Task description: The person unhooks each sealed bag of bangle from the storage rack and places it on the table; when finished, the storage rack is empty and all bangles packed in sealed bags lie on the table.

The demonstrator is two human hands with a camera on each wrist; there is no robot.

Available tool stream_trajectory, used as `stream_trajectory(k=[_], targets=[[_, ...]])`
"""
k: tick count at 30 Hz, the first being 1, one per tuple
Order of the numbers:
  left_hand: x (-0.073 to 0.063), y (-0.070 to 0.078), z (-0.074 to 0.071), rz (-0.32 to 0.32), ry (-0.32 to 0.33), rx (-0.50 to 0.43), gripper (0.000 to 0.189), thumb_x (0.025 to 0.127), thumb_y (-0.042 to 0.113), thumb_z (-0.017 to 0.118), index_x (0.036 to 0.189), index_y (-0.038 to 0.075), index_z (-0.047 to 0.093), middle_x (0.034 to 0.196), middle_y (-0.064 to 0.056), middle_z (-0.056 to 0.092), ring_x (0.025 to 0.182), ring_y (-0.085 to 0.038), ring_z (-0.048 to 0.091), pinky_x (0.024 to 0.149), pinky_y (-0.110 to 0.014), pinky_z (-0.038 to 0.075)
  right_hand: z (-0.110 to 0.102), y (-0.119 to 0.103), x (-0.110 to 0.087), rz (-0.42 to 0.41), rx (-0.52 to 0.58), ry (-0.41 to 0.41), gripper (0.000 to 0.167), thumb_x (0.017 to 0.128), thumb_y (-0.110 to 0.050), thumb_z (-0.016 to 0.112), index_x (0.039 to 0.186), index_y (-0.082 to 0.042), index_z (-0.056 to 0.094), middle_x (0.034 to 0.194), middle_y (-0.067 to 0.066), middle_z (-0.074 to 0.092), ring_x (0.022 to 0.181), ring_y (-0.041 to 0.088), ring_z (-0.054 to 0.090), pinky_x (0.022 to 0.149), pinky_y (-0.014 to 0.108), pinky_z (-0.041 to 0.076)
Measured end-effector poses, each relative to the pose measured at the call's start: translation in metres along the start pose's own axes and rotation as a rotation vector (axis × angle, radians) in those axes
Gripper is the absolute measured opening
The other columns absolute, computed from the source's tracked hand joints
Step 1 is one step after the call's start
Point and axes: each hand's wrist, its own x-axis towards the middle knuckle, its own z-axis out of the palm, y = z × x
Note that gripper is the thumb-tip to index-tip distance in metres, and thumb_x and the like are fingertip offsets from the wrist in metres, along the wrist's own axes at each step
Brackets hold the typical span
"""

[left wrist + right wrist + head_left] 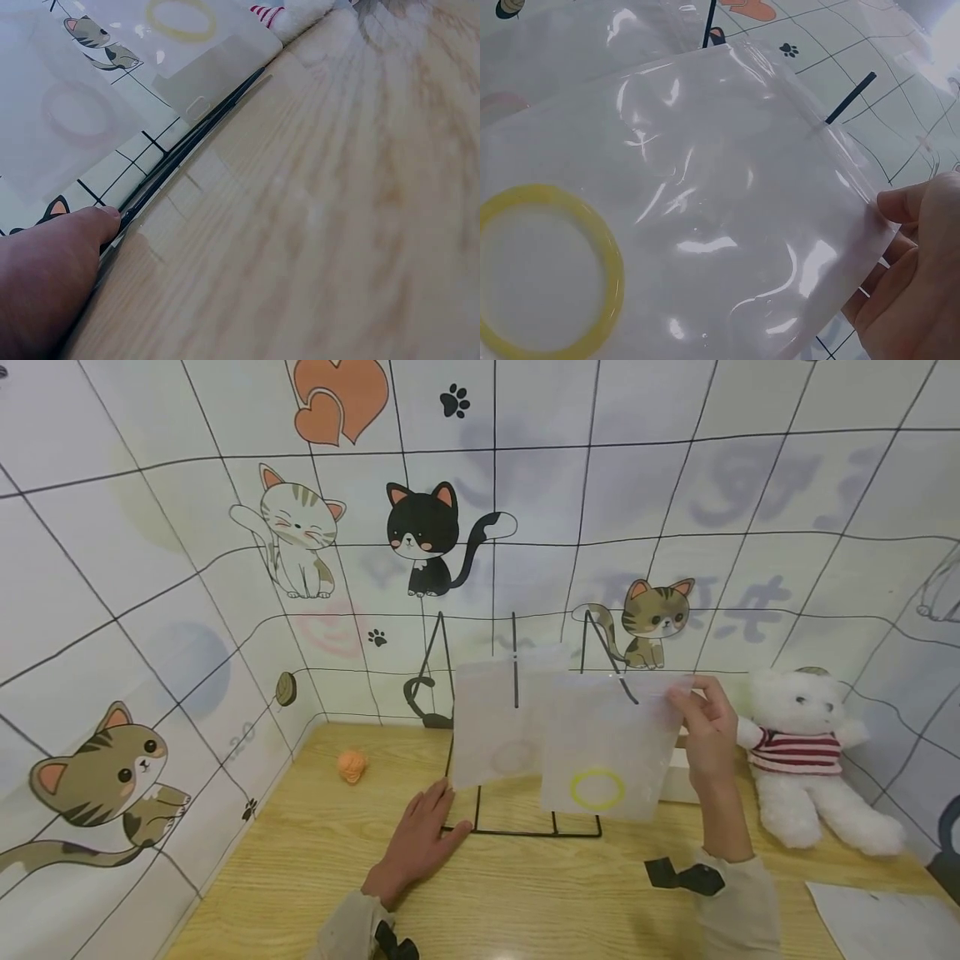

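Observation:
My right hand (708,727) pinches the upper right corner of a clear plastic bag (637,747) between thumb and fingers. Inside that bag lies a yellow ring (612,270). A black peg (851,97) pokes out at the bag's top edge. Just left of it, a second clear bag (487,718) with a faint pinkish ring inside hangs on the middle peg of a black wire rack (517,833). On the table, my left hand (420,835) rests with fingers extended at the rack's front left corner, its thumb (82,232) against the base bar.
A small orange object (352,766) sits left of the rack. Toward the right are a white teddy bear (798,752) in a striped shirt and a white sheet (885,918). Part of a pale box (678,781) shows behind the right bag. Cat-printed cloth forms the backdrop.

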Motion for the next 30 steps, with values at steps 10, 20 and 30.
stream_trajectory(k=[10,20,30], targets=[[0.0003,-0.0016,0.0015,0.001,0.003,-0.002,0.071,0.102,0.05,0.048,0.153,0.002,0.038,0.163,-0.015,0.028,0.152,-0.03,0.027,0.124,-0.053,0.018,-0.0026,0.0034,0.0002,-0.045,0.02,-0.016,0.004,0.095,-0.001,0.064,0.092,0.0,0.062,0.08,-0.007,0.07,0.08,0.003,0.064,0.074,0.017,0.05],[0.002,-0.0005,0.0009,0.014,0.018,0.0,0.07,0.102,0.049,0.049,0.153,0.002,0.039,0.162,-0.016,0.03,0.151,-0.031,0.029,0.123,-0.053,0.02,-0.0054,0.0011,0.0041,0.021,0.008,-0.045,0.014,0.1,0.0,0.055,0.092,-0.008,0.063,0.08,-0.007,0.073,0.075,0.004,0.062,0.07,0.018,0.052],[0.0009,0.0007,0.0,-0.002,-0.002,-0.009,0.07,0.102,0.049,0.049,0.153,0.003,0.038,0.163,-0.015,0.029,0.152,-0.031,0.027,0.124,-0.053,0.018,-0.0027,-0.0019,0.0011,0.01,-0.038,-0.012,0.02,0.1,0.0,0.053,0.086,-0.012,0.062,0.076,-0.007,0.067,0.076,0.006,0.059,0.073,0.018,0.05]])
